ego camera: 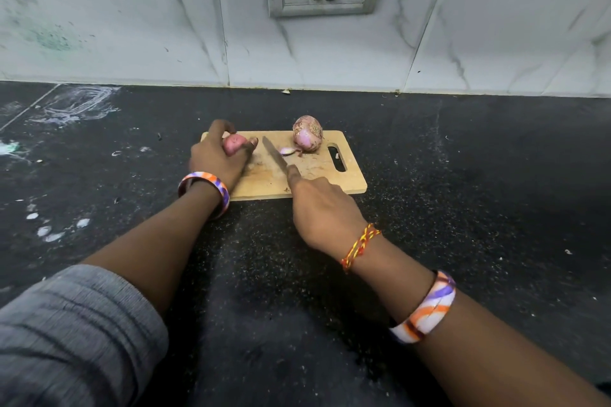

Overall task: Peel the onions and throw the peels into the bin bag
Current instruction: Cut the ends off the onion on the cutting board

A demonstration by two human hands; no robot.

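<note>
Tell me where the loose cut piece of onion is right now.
In the head view, the cut piece lies on the cutting board, just right of the knife blade and left of the unheld onion.

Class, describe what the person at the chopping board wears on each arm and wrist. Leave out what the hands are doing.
The left arm has a grey ribbed sleeve pushed up above the forearm and a broad bangle swirled in white, orange and purple at the wrist. The right arm shows no sleeve; it wears a red and yellow twisted thread at the wrist and a matching swirled bangle further up the forearm.
</note>
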